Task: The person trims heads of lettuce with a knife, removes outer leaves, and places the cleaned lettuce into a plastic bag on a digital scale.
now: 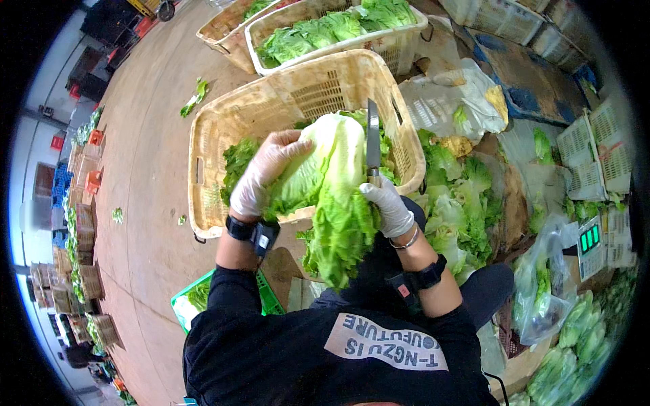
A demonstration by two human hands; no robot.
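My left hand (266,170), in a thin white glove, holds a head of leafy lettuce (343,177) by its side, with the pale base pointing away from me and the green leaves hanging towards me. In my gloved right hand (388,203) is a knife (373,137), gripped by its handle, blade pointing away from me, just right of the lettuce. Both hands are over the near part of a yellowish plastic crate (284,86), which has green leaves (241,157) in the bottom.
Beyond stands another crate (330,46) full of lettuce. Loose leaves (457,213) are heaped to the right. A green crate (271,294) is near my left elbow. At the right are a plastic bag (543,289), a scale with a lit display (590,243) and more lettuce heads (574,345).
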